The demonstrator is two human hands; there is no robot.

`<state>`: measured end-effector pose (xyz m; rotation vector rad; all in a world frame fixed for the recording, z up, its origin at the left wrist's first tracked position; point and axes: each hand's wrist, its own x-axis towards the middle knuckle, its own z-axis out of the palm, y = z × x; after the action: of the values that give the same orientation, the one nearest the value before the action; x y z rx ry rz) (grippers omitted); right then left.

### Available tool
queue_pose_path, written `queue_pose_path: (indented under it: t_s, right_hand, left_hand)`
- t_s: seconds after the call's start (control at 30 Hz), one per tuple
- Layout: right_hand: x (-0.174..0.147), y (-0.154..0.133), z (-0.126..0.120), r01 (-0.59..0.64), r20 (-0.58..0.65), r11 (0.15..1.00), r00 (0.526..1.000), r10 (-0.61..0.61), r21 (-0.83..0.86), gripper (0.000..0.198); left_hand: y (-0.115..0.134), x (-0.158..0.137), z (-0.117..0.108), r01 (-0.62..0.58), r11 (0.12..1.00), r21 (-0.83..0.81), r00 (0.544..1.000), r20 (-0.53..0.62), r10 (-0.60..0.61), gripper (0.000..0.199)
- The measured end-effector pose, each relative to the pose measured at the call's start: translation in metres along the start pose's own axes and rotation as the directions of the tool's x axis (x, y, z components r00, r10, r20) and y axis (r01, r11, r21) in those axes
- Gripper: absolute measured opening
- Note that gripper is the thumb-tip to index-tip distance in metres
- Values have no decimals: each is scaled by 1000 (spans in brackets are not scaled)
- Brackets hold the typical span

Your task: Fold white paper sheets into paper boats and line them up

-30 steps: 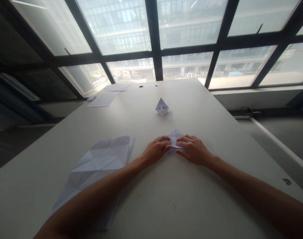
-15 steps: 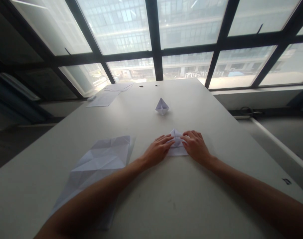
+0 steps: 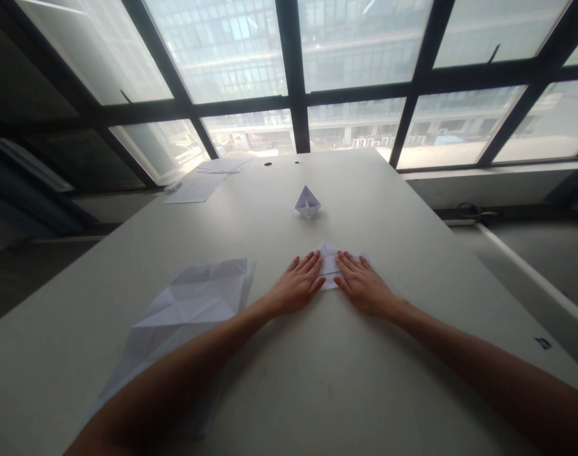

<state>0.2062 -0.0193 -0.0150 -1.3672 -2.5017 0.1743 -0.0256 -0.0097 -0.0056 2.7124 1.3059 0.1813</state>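
Note:
A small folded piece of white paper (image 3: 330, 265) lies flat on the white table (image 3: 289, 373), its top coming to a blunt point. My left hand (image 3: 298, 282) is flat with fingers stretched, its fingertips on the paper's left side. Across from it, my right hand (image 3: 364, 282) rests flat over the right part, fingers extended and hiding much of that side. Beyond both hands a folded paper boat (image 3: 308, 204) stands upright on the table.
Creased white sheets (image 3: 189, 304) lie at the left, partly under my left forearm. More papers (image 3: 198, 187) are at the table's far left corner. Tall windows (image 3: 360, 44) with dark frames rise behind the table. A small dark mark (image 3: 542, 343) is near the right edge.
Both hands have gone from bent fingers at the folded paper's sides to lying flat on it. The lower edge of the paper now looks folded up, and its raised centre is flatter.

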Motion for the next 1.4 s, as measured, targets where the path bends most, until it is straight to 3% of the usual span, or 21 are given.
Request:
queue_pose_path:
  t_s: [0.1,0.27,0.43,0.53,0.67,0.77,0.9,1.07,1.23,1.3,1.4]
  right_hand:
    - [3,15,-3,-70,14,997,997,71,-43,60]
    - [5,34,-1,-139,-7,987,990,139,-75,56]
    - [4,29,-1,-219,-154,974,966,209,-54,59]
    - [2,20,-11,-119,-266,992,959,103,-46,59]
    - [2,14,-15,99,-160,995,983,-95,13,48]
    - [2,17,-10,82,-68,994,995,-77,74,49]
    - [2,23,-10,88,-36,990,996,-85,107,54]
    - [2,26,-18,109,-86,980,992,-96,166,60]
    - [4,24,-20,95,-155,979,986,-67,178,55]
    - [4,22,-20,84,-175,985,983,-57,149,46]
    - [3,17,-23,75,-200,995,978,-61,67,26]
  left_hand:
    - [-7,0,0,63,998,19,998,-3,-63,67]
    - [-10,2,1,70,997,20,997,-17,-69,71]
    - [-6,0,-1,60,998,23,998,-35,-59,71]
    - [-4,-2,-4,33,999,15,999,-35,-33,67]
    - [-1,-3,-6,42,999,-5,994,-97,-43,65]
    - [-2,-2,-6,56,997,-45,988,-143,-62,62]
    - [-3,0,-6,29,994,-109,993,-111,-41,63]
    - [-1,-1,-9,36,993,-115,992,-115,-49,71]
    - [3,-1,-8,89,989,-118,975,-193,-110,71]
    - [4,0,-8,110,986,-129,959,-247,-139,62]
    - [5,0,-11,87,987,-134,941,-314,-126,33]
